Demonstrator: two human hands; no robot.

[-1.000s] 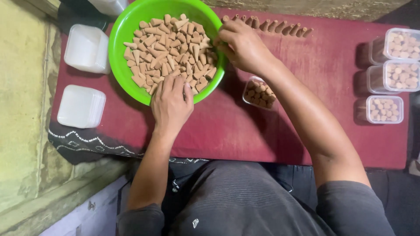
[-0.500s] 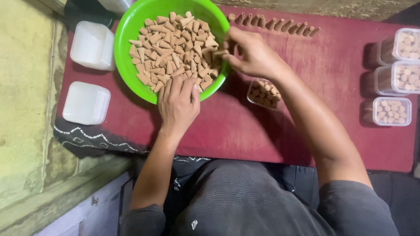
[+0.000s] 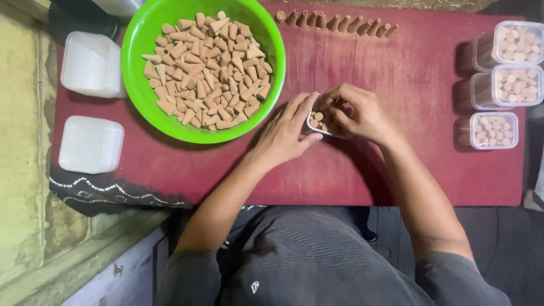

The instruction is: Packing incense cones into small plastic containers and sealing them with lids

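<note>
Take the green bowl point(image 3: 141, 85) as your landmark. It sits on the dark red mat point(image 3: 351, 170) and holds a loose heap of tan cones point(image 3: 207, 71), lying every way, pointed ends and flat bases mixed.

Just to the right of the bowl, near its lower rim, both your hands meet over a small clear box point(image 3: 317, 122). Your left hand point(image 3: 286, 136) has its fingers stretched along the box's near side, touching it and steadying it. Your right hand point(image 3: 360, 113) is curled over the box from the far side, fingertips bent down into its mouth; whether it pinches a cone you cannot tell from here, as the fingers cover that part. What shows of the box is a clear rounded corner with a few tan round cone bases packed inside, standing upright.

Well to the right of the bowl, at the mat's edge, three more clear boxes point(image 3: 501, 85) stand in a column, each filled with cones seen end-on as pale discs.

Beyond the bowl's upper right, a row of cones point(image 3: 334, 22) lies lined up on the mat.

To the left of the bowl, two stacks of white lids point(image 3: 90, 105) rest, one above the other.
</note>
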